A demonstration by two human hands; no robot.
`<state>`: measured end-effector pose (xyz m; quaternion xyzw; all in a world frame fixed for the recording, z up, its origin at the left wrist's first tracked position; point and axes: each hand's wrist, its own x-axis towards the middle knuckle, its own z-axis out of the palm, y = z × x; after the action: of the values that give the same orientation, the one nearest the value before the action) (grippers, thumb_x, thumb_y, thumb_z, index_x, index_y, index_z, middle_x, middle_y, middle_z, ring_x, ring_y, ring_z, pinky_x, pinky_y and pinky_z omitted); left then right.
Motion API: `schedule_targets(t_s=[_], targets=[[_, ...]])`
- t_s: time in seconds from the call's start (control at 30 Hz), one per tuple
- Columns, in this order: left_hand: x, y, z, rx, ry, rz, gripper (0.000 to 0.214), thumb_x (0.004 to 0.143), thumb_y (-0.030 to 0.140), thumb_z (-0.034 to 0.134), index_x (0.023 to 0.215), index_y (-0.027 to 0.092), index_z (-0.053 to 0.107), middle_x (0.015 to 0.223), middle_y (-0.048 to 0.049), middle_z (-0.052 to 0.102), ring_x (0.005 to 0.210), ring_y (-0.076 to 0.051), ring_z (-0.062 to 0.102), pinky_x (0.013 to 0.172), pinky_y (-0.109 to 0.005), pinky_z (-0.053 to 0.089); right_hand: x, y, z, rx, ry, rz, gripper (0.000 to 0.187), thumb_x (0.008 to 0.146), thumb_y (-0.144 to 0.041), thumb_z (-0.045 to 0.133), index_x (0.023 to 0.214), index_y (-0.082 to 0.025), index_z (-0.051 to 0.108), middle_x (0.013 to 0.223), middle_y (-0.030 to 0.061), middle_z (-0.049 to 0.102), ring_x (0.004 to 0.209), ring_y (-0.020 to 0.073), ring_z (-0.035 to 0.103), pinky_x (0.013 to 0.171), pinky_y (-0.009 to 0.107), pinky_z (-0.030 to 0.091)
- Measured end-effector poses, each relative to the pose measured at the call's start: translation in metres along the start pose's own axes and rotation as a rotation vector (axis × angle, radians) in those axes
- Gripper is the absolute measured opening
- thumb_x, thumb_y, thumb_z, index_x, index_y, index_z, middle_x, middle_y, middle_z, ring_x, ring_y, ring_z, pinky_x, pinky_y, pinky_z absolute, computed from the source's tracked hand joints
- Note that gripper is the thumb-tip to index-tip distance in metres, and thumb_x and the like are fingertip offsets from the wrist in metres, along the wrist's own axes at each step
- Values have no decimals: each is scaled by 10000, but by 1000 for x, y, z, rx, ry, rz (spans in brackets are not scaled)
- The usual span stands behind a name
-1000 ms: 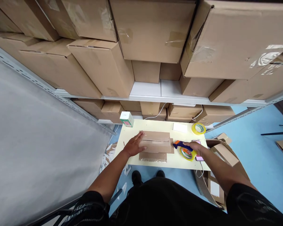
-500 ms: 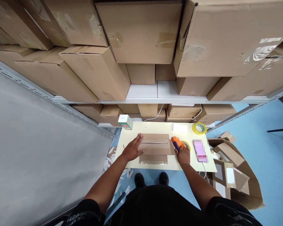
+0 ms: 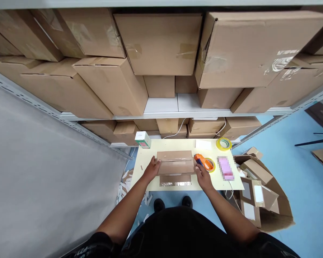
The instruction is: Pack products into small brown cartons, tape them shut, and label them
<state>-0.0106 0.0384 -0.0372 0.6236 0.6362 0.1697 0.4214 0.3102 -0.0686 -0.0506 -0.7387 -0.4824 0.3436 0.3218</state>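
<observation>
A flattened brown cardboard box (image 3: 174,165) with taped seams lies on a small pale yellow table (image 3: 150,152). My left hand (image 3: 153,169) curls round its left end. My right hand (image 3: 201,176) grips its right end, fingers closed on the edge. An orange and blue tape dispenser (image 3: 204,162) with a yellow roll lies on the table just right of the box, touching no hand.
A yellow tape roll (image 3: 223,143), a white sheet (image 3: 203,144), a pink phone (image 3: 225,167) and a small white and green box (image 3: 142,139) lie on the table. Shelves stacked with cardboard boxes (image 3: 158,43) stand behind. An open carton (image 3: 261,199) sits on the blue floor at right.
My right hand has let go of the tape dispenser, now resting on the table, and has taken the box's right end. My left hand slid from the box's top to its left edge.
</observation>
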Motion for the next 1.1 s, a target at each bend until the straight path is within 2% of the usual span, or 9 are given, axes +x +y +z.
schedule_targets(t_s=[0.07,0.13,0.27,0.37,0.47,0.63,0.87,1.0,1.1], targets=[[-2,4,1,22,-78,-48,623,1006,571,436,1481,178,532,1422,-167,668,1285,-345,656,1054,-473,506,4,-23,9,93,-58,-19,507,1011,-528,444,1367,-212,618,1398,120,667,1292,293,617,1100,430,496],[-9,4,0,63,-77,-94,521,988,529,454,1350,194,623,1337,-151,722,1244,-354,677,1018,-463,517,11,-41,15,90,-101,-9,476,955,-502,556,1331,-219,621,1333,102,696,1227,289,652,1067,420,512],[-31,-1,-6,105,30,-157,428,950,492,493,1223,196,637,1230,-156,755,1162,-370,706,942,-462,537,18,-57,18,-22,-147,13,591,846,-367,668,1409,-235,548,1363,96,670,1215,296,656,1059,429,511],[-51,-1,-9,38,122,-114,400,909,420,552,1250,214,582,1193,-127,756,1108,-335,721,931,-452,552,15,-56,17,-50,-148,-86,783,789,-297,677,1524,-238,416,1482,115,579,1299,309,607,1103,449,488],[-73,3,-1,-126,216,7,580,849,289,594,1405,224,441,1326,-114,692,1201,-268,682,1030,-425,533,6,-44,12,-48,-114,-234,809,769,-253,635,1532,-227,368,1511,140,524,1291,313,602,1069,458,519],[-105,-7,33,-182,288,120,870,790,182,628,1576,227,257,1560,-144,508,1440,-256,511,1201,-463,411,-10,2,3,-104,-88,-394,615,812,-234,579,1411,-199,446,1347,166,600,1217,339,638,1012,489,546],[-134,-44,78,-120,80,-60,936,711,117,599,1601,231,330,1440,-117,639,1303,-268,632,1104,-470,512,-25,67,0,-223,-365,-277,477,787,-183,563,1257,-267,554,1285,95,683,1176,308,685,1022,437,540],[-132,-49,71,-242,58,-114,710,796,205,527,1505,243,517,1393,-77,687,1290,-255,641,1104,-468,512,-15,74,-9,-127,-374,-214,331,857,-271,500,1159,-266,637,1181,69,739,1132,278,704,1022,419,548],[-115,-45,54,-300,111,-260,539,951,350,392,1429,198,589,1416,-121,673,1262,-256,662,979,-446,579,8,57,-12,-72,-287,-90,417,965,-436,398,1181,-224,685,1262,109,734,1225,286,673,1073,433,525]])
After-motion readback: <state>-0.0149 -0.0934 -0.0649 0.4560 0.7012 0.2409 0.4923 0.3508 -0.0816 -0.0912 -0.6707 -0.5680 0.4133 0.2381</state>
